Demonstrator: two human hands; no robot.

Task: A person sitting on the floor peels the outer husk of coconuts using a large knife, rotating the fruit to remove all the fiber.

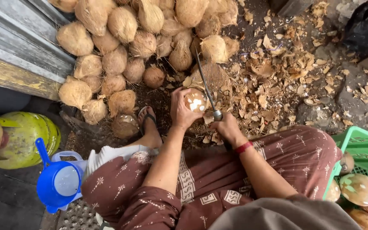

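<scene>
Dirt ground, littered with husk chips on the right half. Pile of husked coconuts stacked against a corrugated metal wall upper left. Person seated, patterned brown trousers, foot in a sandal just below the pile.

Left hand cupped around a coconut, held out in front of the knees over the chip litter; shell partly shaved, white patches showing. Fingers wrap its left and lower side.

Right hand closed on the handle of a long knife, red band on the wrist. Blade runs up and away from the hand, passing along the coconut's right edge; looks like it's touching the shell, but can't confirm from this angle.

Hands close together, not touching.

Green plastic crate at right holds several peeled coconuts. Left side: blue jug, green gas cylinder behind it.
</scene>
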